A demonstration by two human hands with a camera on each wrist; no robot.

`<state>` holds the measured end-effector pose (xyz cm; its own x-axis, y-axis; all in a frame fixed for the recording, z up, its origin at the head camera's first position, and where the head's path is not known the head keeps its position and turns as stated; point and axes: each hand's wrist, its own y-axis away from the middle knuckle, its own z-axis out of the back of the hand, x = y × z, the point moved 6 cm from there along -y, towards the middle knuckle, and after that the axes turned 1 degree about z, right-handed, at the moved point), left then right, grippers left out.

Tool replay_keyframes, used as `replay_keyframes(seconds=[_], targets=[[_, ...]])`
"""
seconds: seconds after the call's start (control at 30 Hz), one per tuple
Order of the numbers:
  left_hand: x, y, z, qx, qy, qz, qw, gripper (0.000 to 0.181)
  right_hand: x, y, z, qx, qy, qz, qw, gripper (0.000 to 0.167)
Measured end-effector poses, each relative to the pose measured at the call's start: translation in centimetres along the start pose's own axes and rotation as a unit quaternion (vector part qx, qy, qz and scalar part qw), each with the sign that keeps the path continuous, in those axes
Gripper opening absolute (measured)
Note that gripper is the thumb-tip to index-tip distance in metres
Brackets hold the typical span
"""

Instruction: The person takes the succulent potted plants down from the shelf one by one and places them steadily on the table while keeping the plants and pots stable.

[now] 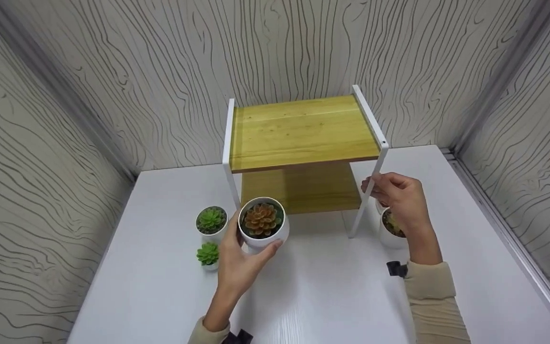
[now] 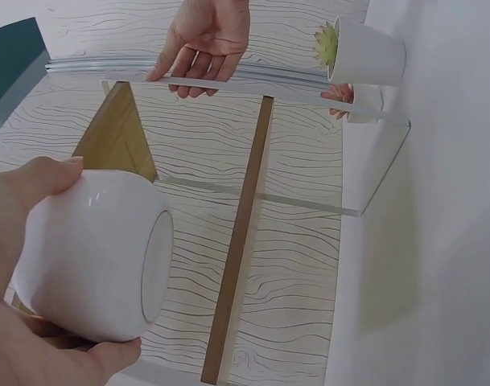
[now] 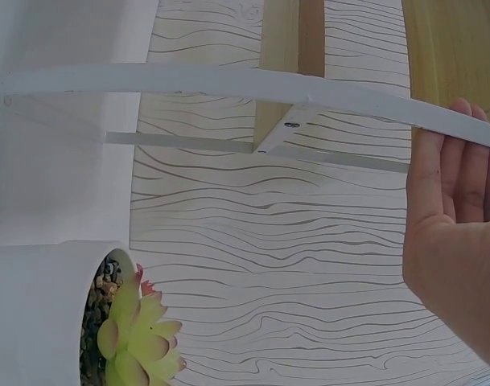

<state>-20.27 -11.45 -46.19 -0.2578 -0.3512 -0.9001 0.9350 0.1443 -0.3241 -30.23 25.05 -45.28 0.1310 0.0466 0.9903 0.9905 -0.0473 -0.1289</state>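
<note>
My left hand (image 1: 239, 267) grips a round white pot with a brown-orange succulent (image 1: 261, 220), thumb on one side and fingers on the other. It holds the pot up in front of a two-tier wooden shelf (image 1: 303, 129) with white metal frames. In the left wrist view the smooth white side of the potted succulent (image 2: 92, 249) is visible, its plant hidden. My right hand (image 1: 406, 200) holds the shelf's front right leg (image 1: 362, 210). The right wrist view has the fingers of my right hand (image 3: 462, 249) against the white leg (image 3: 188, 79).
Two potted green succulents, a larger one (image 1: 211, 219) and a smaller one (image 1: 207, 254), stand left of the shelf on the white table (image 1: 160, 286). A yellow-green succulent in a white pot (image 1: 393, 234) stands at the right, near a pinkish-red one (image 2: 339, 100). Wood-patterned walls (image 1: 170, 86) enclose the table.
</note>
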Motion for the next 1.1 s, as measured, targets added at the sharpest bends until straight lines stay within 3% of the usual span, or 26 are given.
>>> replay_keyframes(seconds=[0.57, 1.1], targets=[[1.8, 2.0, 1.9, -0.039, -0.013, 0.032, 0.9986, 0.104, -0.3, -0.2, -0.1, -0.004, -0.03, 0.019, 0.9994, 0.044], [4.1, 3.0, 3.9, -0.068, -0.041, 0.094, 0.9924, 0.101, -0.5, -0.1, -0.1, -0.008, -0.017, 0.01, 0.9998, 0.044]])
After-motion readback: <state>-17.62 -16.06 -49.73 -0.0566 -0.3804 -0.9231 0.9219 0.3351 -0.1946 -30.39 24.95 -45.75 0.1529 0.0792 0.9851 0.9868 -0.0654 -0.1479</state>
